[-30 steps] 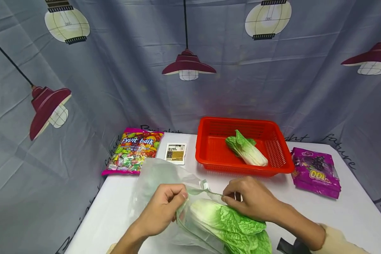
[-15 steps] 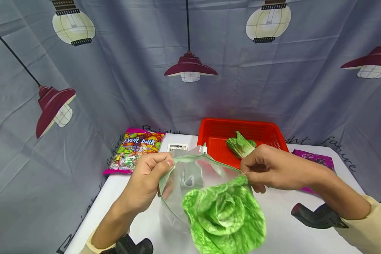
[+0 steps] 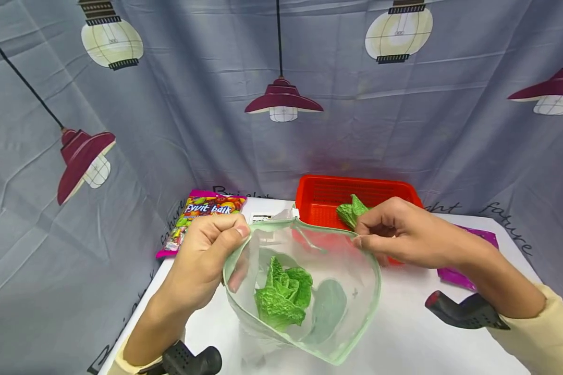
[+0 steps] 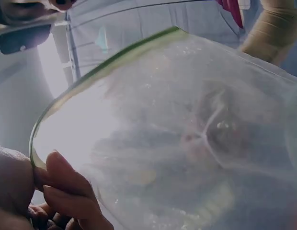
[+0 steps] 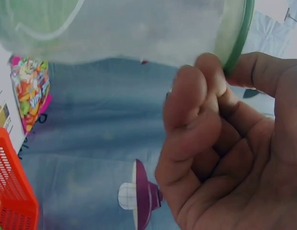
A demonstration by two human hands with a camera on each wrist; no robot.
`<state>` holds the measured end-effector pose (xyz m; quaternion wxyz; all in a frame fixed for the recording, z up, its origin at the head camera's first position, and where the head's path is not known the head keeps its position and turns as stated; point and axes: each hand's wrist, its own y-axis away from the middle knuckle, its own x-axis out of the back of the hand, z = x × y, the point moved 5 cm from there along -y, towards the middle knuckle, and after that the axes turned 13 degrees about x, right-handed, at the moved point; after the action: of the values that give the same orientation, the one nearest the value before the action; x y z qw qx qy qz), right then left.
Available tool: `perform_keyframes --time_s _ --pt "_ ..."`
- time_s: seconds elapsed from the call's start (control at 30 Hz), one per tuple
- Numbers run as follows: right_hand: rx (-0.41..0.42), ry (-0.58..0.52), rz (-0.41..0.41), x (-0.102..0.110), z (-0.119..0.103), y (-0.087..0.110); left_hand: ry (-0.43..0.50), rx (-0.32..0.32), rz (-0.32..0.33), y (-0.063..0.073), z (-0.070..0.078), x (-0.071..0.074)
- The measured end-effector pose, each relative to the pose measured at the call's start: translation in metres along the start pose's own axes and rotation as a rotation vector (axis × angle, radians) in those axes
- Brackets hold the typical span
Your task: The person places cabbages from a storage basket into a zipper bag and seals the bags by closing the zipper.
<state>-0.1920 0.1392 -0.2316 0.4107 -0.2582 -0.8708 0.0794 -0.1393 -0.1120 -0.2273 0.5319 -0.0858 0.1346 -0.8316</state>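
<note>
A translucent zip bag (image 3: pixel 352 271) with a green-edged mouth hangs wide open between my two hands in the head view. Inside it, low down and toward the left, sits a leafy green cabbage (image 3: pixel 283 294). The left edge of the mouth is pinched by my left hand (image 3: pixel 206 260), thumb on top. On the other side, my right hand (image 3: pixel 399 232) grips the rim between thumb and fingers. A white slider (image 3: pixel 294 213) shows at the back of the rim. From the left wrist, the bag's cloudy wall (image 4: pixel 153 110) fills most of the view.
Behind the bag stands a red basket (image 3: pixel 316 200) with another leafy vegetable (image 3: pixel 352 211) in it. A colourful candy bag (image 3: pixel 199 208) lies at the back left of the white table (image 3: pixel 403 333). A purple packet (image 3: pixel 455 278) is partly behind my right arm.
The bag has been raised and its mouth spread wider. The cabbage, earlier at the mouth with its leaves outside, has dropped down into the bag. Both hands have risen and moved apart.
</note>
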Motion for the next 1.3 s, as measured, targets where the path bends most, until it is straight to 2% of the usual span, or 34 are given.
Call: perform_keyframes --time_s 0.07,0.17,0.23,0.33,0.43,0.5,0.6,0.67,0.7,0.8,0.87,1.0,1.1,1.2,1.3 --pt "-0.017 -0.029 -0.036 -0.003 0.007 -0.002 -0.055 0.024 0.01 0.0 0.005 -0.004" --pt "-0.061 -0.07 -0.144 -0.012 0.027 -0.004 -0.168 0.128 0.005 -0.006 0.0 -0.012" --pt "-0.117 -0.09 -0.226 -0.02 0.045 -0.004 -0.229 0.235 -0.021 -0.013 -0.017 -0.02" --pt "-0.248 -0.101 -0.304 -0.024 0.081 0.0 -0.273 0.395 -0.066 -0.028 -0.053 -0.031" --pt "-0.393 -0.088 -0.254 -0.013 0.124 0.006 -0.258 0.47 -0.095 -0.041 -0.087 -0.041" --pt "-0.469 -0.011 -0.177 -0.001 0.156 0.01 -0.239 0.486 -0.11 -0.047 -0.103 -0.047" --pt "-0.564 0.21 -0.083 0.014 0.198 0.018 -0.235 0.474 -0.126 -0.055 -0.118 -0.056" --pt "-0.639 0.362 -0.065 0.019 0.221 0.024 -0.241 0.468 -0.137 -0.058 -0.125 -0.061" --pt "-0.684 0.403 -0.064 0.02 0.231 0.027 -0.241 0.466 -0.142 -0.059 -0.128 -0.063" --pt "-0.811 0.439 -0.099 0.017 0.254 0.036 -0.241 0.469 -0.152 -0.062 -0.136 -0.07" --pt "-0.877 0.413 -0.119 0.014 0.264 0.04 -0.239 0.469 -0.154 -0.063 -0.141 -0.072" --pt "-0.94 0.368 -0.126 0.009 0.275 0.045 -0.228 0.479 -0.157 -0.064 -0.149 -0.075" --pt "-0.977 0.373 -0.133 0.005 0.279 0.048 -0.216 0.491 -0.167 -0.064 -0.154 -0.077" --pt "-0.982 0.441 -0.168 -0.001 0.281 0.049 -0.208 0.499 -0.187 -0.064 -0.158 -0.078" --pt "-0.951 0.528 -0.203 -0.008 0.282 0.041 -0.201 0.504 -0.186 -0.062 -0.162 -0.075"
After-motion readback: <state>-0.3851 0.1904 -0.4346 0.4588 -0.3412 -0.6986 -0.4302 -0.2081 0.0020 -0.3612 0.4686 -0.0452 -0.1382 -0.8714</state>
